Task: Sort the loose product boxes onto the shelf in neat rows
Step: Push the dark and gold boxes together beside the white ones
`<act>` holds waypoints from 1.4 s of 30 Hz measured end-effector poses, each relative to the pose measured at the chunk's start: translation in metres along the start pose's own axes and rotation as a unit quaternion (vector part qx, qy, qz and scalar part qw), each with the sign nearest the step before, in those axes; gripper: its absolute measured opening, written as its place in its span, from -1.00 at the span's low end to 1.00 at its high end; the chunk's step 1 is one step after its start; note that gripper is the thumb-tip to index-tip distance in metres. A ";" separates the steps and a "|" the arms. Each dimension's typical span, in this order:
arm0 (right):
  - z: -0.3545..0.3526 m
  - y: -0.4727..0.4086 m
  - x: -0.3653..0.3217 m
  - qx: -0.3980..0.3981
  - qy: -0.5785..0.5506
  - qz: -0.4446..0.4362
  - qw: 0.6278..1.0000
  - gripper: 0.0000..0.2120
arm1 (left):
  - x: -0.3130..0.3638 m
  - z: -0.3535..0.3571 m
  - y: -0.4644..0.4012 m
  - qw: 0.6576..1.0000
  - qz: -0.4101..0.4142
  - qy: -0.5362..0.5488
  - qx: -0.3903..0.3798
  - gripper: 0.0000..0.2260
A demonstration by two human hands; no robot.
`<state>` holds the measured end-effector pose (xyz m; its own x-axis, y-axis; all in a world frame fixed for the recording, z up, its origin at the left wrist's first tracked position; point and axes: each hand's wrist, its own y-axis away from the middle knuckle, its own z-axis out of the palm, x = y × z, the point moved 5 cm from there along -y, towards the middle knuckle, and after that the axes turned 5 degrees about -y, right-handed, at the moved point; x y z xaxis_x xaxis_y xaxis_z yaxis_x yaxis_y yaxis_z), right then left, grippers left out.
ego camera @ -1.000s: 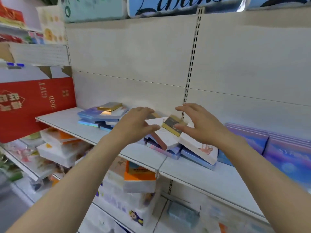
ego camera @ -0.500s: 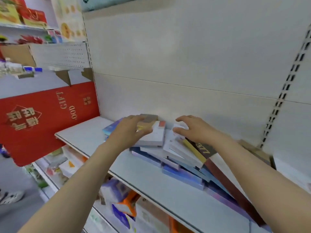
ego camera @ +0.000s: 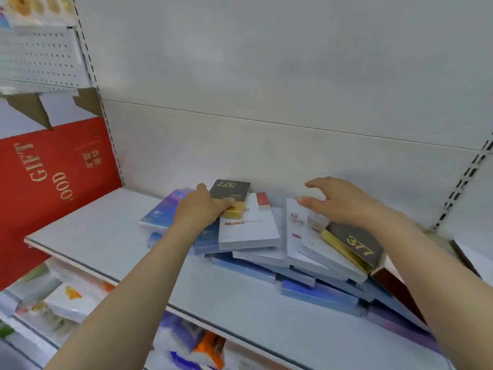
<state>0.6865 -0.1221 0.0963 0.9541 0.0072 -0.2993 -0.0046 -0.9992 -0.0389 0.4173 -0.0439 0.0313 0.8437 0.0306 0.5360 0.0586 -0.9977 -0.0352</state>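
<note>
Seemingly, from the head view, the left hand (ego camera: 198, 209) has its fingers clamped on a dark 377 box (ego camera: 230, 196) atop the slanted pile (ego camera: 269, 252) on the shelf (ego camera: 106, 233); the right hand (ego camera: 344, 201) hovers, fingers apart. Pulling it could slide neighbours forward.

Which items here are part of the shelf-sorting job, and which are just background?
Job: left hand on dark 377 box; right hand; second 377 box; white boxes; blue boxes; shelf.
Background: red gift box; pegboard; lower-shelf goods.
</note>
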 end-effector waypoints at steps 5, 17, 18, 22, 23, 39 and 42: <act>-0.005 0.041 0.038 0.000 0.068 0.185 0.980 -0.45 | 0.012 -0.021 -0.004 0.986 0.052 0.154 0.047 -0.28; 0.034 0.059 -0.007 0.068 -0.149 0.230 0.959 -0.12 | 0.027 -0.053 0.029 0.886 0.241 0.397 -0.016 -0.78; 0.031 0.059 -0.010 0.077 -0.149 0.244 0.955 -0.02 | 0.027 -0.052 0.031 0.883 0.250 0.397 -0.021 -0.78; 0.022 0.064 -0.017 0.143 -0.190 0.276 0.931 0.13 | 0.030 -0.046 0.045 0.866 0.281 0.410 -0.048 -0.73; 0.021 0.068 -0.017 0.178 -0.222 0.271 0.920 0.02 | 0.030 -0.045 0.050 0.861 0.286 0.417 -0.054 -0.71; -0.037 0.296 0.086 0.428 -0.481 0.153 0.750 -0.76 | 0.152 0.016 0.223 0.848 0.301 0.421 -0.115 -0.71; -0.048 0.364 0.133 0.439 -0.470 0.164 0.748 -0.81 | 0.205 0.046 0.283 0.845 0.333 0.393 -0.142 -0.72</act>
<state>0.8265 -0.4870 0.0883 0.2287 0.2025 -0.9522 -0.7812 -0.5455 -0.3036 0.6316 -0.3168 0.0921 0.0180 -0.4822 0.8759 -0.5145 -0.7556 -0.4054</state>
